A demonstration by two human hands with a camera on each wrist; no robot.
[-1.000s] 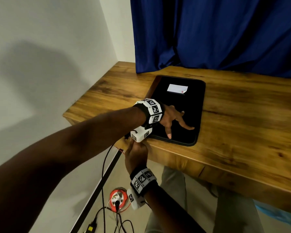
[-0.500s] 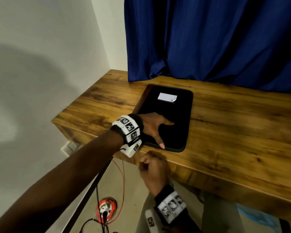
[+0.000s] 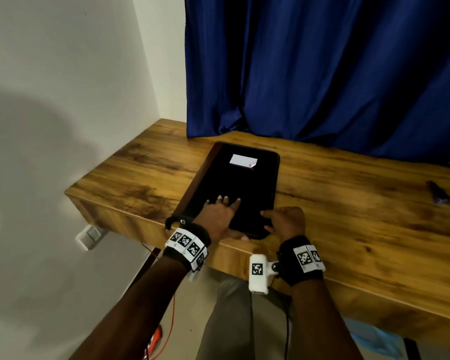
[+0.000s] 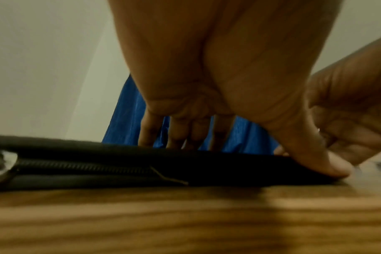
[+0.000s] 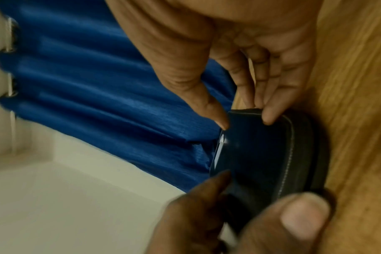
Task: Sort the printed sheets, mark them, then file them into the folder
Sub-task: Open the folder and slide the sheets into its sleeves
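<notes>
The black zipped folder (image 3: 234, 188) lies shut near the counter (image 3: 348, 209) front edge. The left hand (image 3: 218, 219) presses flat, fingers straight, likely to steady it, while the right hand (image 3: 286, 222) pinches the near corner, probably to open it. Only the left wrist view shows the zipper (image 4: 83, 165).

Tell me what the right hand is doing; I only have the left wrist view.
Observer: The right hand pinches the near right corner of the folder, thumb on the cover, fingers round the edge.
Operator: Any sheets lying out?
Observer: None in the head view; only a small dark pen-like object lies far right on the table.
Operator: Is the cover marked?
Observer: A white label sits at its far end.
</notes>
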